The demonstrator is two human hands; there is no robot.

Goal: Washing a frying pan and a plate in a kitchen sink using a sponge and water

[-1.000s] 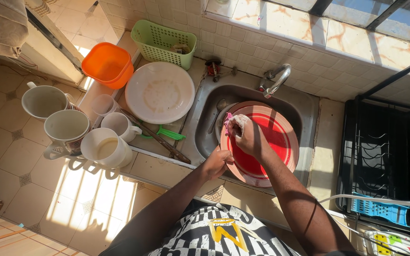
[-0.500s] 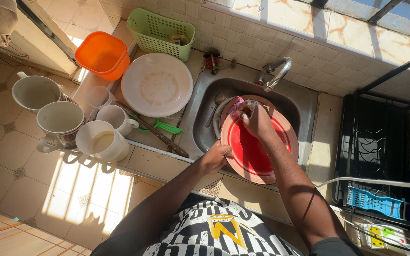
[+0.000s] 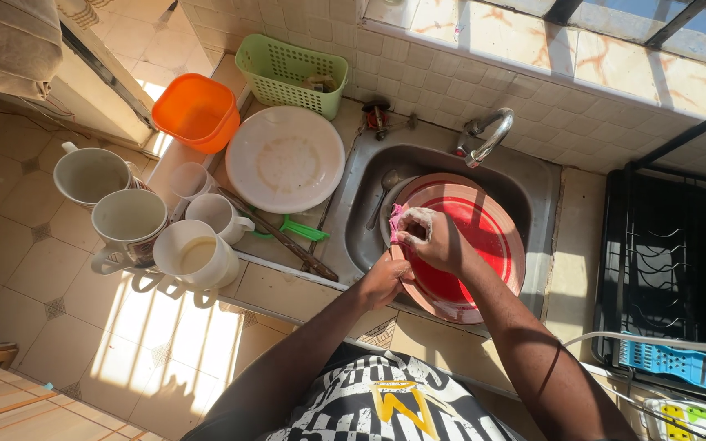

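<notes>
A large red round plate lies tilted in the steel sink. My left hand grips the plate's near left rim. My soapy right hand is closed on a pink scrubbing sponge and presses it on the plate's left side. A spoon lies in the sink to the left of the plate. The tap curves over the back of the sink.
On the counter to the left: a white plate, an orange bowl, a green basket, several white mugs, a clear cup, a green-handled utensil. A black dish rack stands to the right.
My right hand with the sponge has moved from the plate's upper part down to its left side. The left hand keeps its hold on the rim.
</notes>
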